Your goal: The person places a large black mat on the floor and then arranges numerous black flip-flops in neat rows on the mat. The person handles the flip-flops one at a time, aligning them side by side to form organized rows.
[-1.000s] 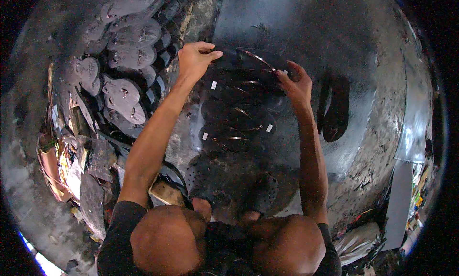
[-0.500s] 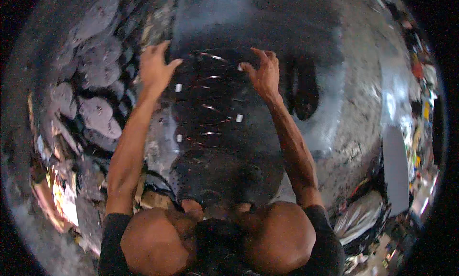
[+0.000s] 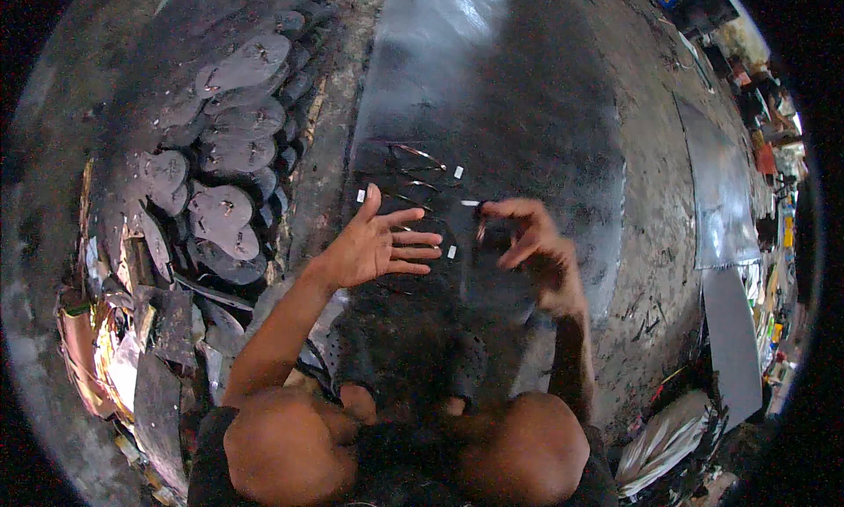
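Observation:
Over a dark flat sheet (image 3: pixel 563 94) on the ground, my left hand (image 3: pixel 374 248) is open, palm showing, its fingers spread and holding nothing. Several thin dark bands (image 3: pixel 418 158) with shiny edges and small white tags lie on the sheet just beyond it. To their right hovers my right hand (image 3: pixel 536 243), blurred by motion, with the fingers curled. At its fingertips is a thin dark strip (image 3: pixel 481 228) with a streaked white tag; its full shape is hard to make out. Both forearms reach in past my bent knees.
Grey sandal soles (image 3: pixel 246 68) lie heaped on the left, with scraps (image 3: pixel 114 358) nearer me. On the right are a grey sheet (image 3: pixel 716 182), a pale curved panel (image 3: pixel 734 340) and a crumpled plastic bag (image 3: pixel 664 445). Assorted clutter lines the far right edge.
Both hands have come nearer to me and moved rightward in the picture. My left hand has turned palm up over the bands. A tagged strip now shows at my right fingertips. The view has shifted.

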A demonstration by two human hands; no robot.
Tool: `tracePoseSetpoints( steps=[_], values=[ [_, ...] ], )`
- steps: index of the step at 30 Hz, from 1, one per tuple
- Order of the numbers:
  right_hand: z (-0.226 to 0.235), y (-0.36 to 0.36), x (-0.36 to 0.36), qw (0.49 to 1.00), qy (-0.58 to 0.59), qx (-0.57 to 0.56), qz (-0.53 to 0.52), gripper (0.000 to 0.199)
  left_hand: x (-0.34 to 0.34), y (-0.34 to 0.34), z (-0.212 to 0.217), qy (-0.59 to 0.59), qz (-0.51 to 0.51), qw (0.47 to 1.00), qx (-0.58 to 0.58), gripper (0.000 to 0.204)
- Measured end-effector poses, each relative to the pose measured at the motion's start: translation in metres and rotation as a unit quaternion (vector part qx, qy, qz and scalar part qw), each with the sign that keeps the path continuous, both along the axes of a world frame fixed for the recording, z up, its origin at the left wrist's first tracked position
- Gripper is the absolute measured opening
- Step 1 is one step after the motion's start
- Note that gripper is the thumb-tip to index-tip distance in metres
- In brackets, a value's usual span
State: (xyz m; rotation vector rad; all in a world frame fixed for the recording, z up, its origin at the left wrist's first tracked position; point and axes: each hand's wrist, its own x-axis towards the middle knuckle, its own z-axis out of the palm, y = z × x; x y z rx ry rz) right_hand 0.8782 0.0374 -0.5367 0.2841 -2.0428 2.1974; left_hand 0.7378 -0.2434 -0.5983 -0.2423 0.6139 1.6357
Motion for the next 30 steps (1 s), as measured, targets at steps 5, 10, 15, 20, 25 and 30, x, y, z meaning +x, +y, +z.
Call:
tracePoseSetpoints(
  steps=[5, 10, 15, 20, 25, 30],
  values=[
    [-0.018, -0.046, 0.009, 0.984, -0.012, -0.004, 0.177, 0.042, -0.001, -0.006, 0.020, 0.206, -0.055, 0.966, -0.147, 0.069],
    [0.015, -0.081, 0.019, 0.957, -0.257, -0.039, -0.126, 0.037, -0.019, -0.025, 0.026, 0.370, 0.065, 0.892, -0.250, 0.042],
    [-0.038, -0.070, 0.055, 0.893, -0.297, -0.231, -0.250, 0.056, -0.028, -0.030, 0.060, 0.396, 0.254, 0.857, -0.212, 0.038],
    [-0.041, -0.100, 0.029, 0.878, -0.263, -0.321, -0.238, 0.040, -0.021, -0.035, 0.053, 0.381, 0.256, 0.864, -0.207, 0.042],
    [-0.037, -0.074, 0.007, 0.910, -0.253, -0.191, -0.265, 0.042, -0.015, -0.030, 0.052, 0.689, 0.112, 0.690, -0.192, 0.033],
    [-0.067, -0.026, -0.051, 0.893, -0.308, -0.224, -0.240, 0.046, -0.037, -0.021, 0.013, 0.772, -0.063, 0.579, -0.254, 0.030]
  ],
)
